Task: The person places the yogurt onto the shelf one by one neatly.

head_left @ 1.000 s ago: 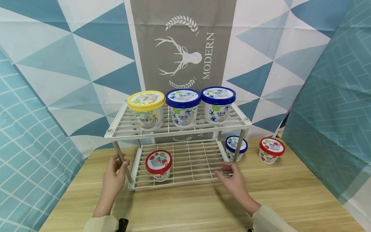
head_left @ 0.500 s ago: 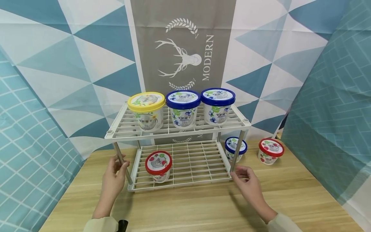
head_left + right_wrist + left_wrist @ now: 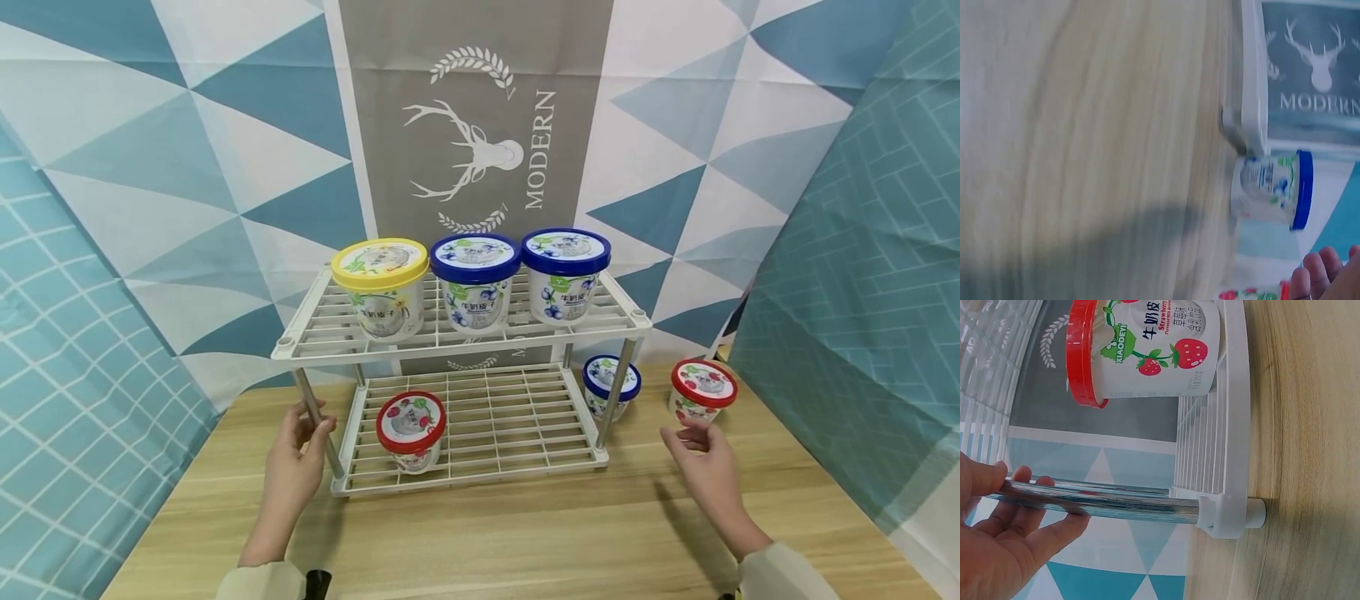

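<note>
Four tubs [image 3: 478,307] stand on the rack [image 3: 465,344]; the red tub [image 3: 703,383] near the table's [image 3: 487,533] right edge and blue tub [image 3: 606,377] seem left; my left hand [image 3: 295,458] grips a post [image 3: 1138,507], my right hand [image 3: 708,467] is loose, empty

White rack [image 3: 1235,412], red-rimmed lid [image 3: 704,382] with red berries

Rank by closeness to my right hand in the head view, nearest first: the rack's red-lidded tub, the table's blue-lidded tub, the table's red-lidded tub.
1. Red-lidded table tub: just beyond your right hand.
2. Blue-lidded table tub: left of that hand, beside the rack.
3. Red-lidded rack tub: farther left, on the lower shelf.
</note>
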Tool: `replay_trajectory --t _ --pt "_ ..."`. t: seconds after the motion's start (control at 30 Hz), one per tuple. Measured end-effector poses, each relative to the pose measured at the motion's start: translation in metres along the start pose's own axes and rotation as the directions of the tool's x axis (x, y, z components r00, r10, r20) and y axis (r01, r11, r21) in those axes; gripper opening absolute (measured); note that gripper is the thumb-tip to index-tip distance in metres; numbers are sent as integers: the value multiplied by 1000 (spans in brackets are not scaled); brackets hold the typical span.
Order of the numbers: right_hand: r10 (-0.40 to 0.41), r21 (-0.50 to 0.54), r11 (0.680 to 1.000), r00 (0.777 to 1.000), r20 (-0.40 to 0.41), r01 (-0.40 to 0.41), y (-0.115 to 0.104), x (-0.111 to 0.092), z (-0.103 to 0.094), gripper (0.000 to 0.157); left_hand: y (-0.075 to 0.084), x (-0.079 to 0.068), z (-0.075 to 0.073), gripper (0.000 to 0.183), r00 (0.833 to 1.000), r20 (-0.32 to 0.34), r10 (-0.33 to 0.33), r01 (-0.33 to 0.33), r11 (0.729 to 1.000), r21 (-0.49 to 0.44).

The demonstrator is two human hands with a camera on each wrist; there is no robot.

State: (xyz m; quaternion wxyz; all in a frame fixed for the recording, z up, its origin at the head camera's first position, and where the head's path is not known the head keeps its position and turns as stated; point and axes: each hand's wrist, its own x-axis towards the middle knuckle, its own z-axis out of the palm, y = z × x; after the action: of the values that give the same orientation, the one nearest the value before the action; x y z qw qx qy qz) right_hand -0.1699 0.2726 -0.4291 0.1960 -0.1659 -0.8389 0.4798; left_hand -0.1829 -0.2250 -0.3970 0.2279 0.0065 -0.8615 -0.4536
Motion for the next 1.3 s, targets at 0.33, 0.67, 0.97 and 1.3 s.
replay_trajectory --t 0.33,0.67,0.97,1.3 --pt "87 -13 996 995 -53 -88 18 25 -15 64 1 0 -1 30 1000 8 -16 16 1000 20" --pt "227 6 974 973 26 -227 39 49 -27 97 0 -2 0 29 1000 1 7 -7 1000 19" --pt "274 -46 961 960 56 -271 39 70 -25 109 2 -1 -2 30 1000 0 -21 21 999 26" --pt "289 -12 957 954 77 -289 43 88 -21 112 1 -2 -1 29 1000 -9 9 -9 1000 19"
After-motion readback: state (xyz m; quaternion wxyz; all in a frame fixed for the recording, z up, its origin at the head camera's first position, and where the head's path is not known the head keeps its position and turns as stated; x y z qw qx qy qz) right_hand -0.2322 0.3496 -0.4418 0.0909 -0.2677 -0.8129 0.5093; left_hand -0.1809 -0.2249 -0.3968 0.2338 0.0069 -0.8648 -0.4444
